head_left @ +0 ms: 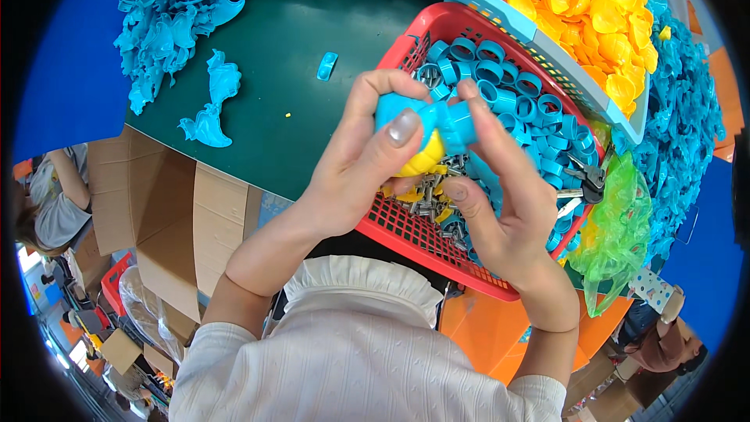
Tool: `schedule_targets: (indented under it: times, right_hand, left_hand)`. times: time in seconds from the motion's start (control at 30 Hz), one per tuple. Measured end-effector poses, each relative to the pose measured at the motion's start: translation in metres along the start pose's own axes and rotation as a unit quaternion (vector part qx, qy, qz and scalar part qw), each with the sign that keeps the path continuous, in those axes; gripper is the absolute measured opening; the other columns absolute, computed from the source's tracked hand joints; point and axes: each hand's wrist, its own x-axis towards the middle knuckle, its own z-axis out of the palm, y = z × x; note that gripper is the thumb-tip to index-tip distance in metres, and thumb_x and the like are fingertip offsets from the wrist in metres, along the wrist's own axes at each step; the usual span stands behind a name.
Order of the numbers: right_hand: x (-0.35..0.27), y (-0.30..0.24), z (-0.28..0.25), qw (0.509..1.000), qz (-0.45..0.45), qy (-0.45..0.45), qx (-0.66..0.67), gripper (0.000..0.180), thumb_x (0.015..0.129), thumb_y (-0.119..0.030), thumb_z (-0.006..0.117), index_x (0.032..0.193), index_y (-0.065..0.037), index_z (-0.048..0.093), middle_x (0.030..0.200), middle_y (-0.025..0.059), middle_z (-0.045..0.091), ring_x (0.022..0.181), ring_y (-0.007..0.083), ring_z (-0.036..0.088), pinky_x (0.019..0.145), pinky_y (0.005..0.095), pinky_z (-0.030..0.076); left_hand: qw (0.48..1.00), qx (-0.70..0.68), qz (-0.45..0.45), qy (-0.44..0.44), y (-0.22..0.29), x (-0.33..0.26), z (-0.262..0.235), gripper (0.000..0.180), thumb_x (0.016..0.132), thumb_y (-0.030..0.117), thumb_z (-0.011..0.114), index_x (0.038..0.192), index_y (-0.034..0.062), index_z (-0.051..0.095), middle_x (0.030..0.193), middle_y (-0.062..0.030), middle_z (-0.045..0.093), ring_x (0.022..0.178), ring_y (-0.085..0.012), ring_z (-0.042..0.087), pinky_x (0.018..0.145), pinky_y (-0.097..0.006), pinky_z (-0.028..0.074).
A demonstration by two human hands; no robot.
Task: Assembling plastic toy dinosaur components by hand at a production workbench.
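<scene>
My left hand (355, 152) is closed around a rounded plastic toy piece (423, 158), blue on top and yellow below, with the thumb pressed on its blue side. A short blue plastic ring (460, 123) sits at the right end of this piece. My right hand (504, 195) has its fingers at that ring, the index fingertip touching its upper edge. The right thumb is lower down, apart from the toy piece. Both hands are above a red basket (406, 43) holding many blue rings (527, 84), small metal pins (426, 207) and some yellow pieces.
A blue-grey basket (539, 35) of yellow shells (601, 16) stands behind. Blue shell parts (176, 16) heap at far left and more (680, 125) at right. Black-handled pliers (590, 180) rest on the red basket beside a green plastic bag (621, 219). Open cardboard boxes (164, 219) stand left.
</scene>
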Motion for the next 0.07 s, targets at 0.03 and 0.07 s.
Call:
schedule_targets:
  times: [0.03, 0.07]
  right_hand:
    - [0.0019, -0.0050, 0.0024, 0.998, 0.021, 0.032, 0.045, 0.062, 0.072, 0.007, 0.064, 0.129, 0.003, 0.040, 0.128, 0.0236, 0.045, 0.119, 0.0340, 0.045, 0.096, 0.0349, 0.040]
    - [0.0016, -0.0056, 0.0030, 0.998, 0.019, 0.032, 0.043, 0.062, 0.072, 0.007, 0.064, 0.129, 0.003, 0.040, 0.128, 0.0236, 0.045, 0.119, 0.0340, 0.045, 0.096, 0.0349, 0.040]
  left_hand:
    - [1.000, -0.011, 0.008, -0.008, 0.0012, -0.0007, 0.0032, 0.037, 0.091, 0.033, 0.050, 0.115, 0.0101, 0.035, 0.097, -0.0031, 0.047, 0.065, -0.0043, 0.046, 0.050, -0.018, 0.037]
    - [0.997, 0.016, 0.043, -0.054, 0.0007, 0.0008, 0.0033, 0.039, 0.090, 0.035, 0.051, 0.116, 0.0105, 0.035, 0.108, -0.0057, 0.046, 0.075, -0.0061, 0.048, 0.055, -0.018, 0.043]
